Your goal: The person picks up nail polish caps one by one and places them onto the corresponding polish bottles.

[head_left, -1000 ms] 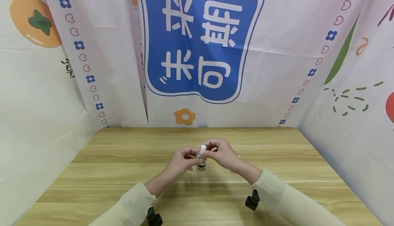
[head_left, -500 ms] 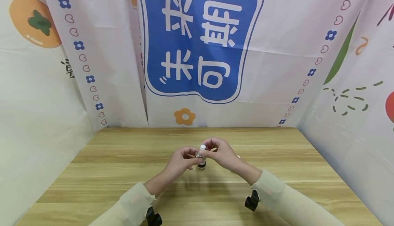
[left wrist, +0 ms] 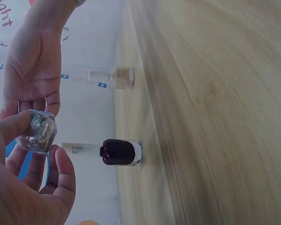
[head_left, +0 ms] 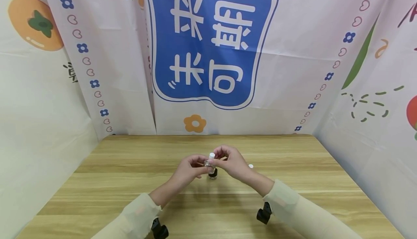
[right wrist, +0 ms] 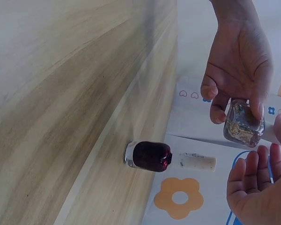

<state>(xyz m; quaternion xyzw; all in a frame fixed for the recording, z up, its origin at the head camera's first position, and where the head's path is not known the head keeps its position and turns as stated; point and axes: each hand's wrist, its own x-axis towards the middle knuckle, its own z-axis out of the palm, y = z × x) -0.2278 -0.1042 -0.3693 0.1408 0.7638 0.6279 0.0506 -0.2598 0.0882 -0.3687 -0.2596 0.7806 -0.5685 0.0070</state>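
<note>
A small clear nail polish bottle with glitter inside (left wrist: 39,131) is held up between both hands above the table. My left hand (head_left: 185,172) pinches its glass body between thumb and fingers. Around its white cap (head_left: 211,155) are the thumb and fingertips of my right hand (head_left: 232,163), which appear to pinch it; the wrist views hide this contact. A dark red nail polish bottle (right wrist: 151,156) with a white cap stands upright on the table just below the hands, apart from them.
Another bottle, pale with a white cap (left wrist: 99,75), stands on the wooden table (head_left: 130,188); in the head view only its cap (head_left: 251,166) shows beyond the right forearm. Printed white cloth (head_left: 286,87) encloses the table's back and sides.
Both hands and the glitter nail polish bottle have shifted slightly left. More of the dark red bottle below and of the cap behind the right forearm now shows.
</note>
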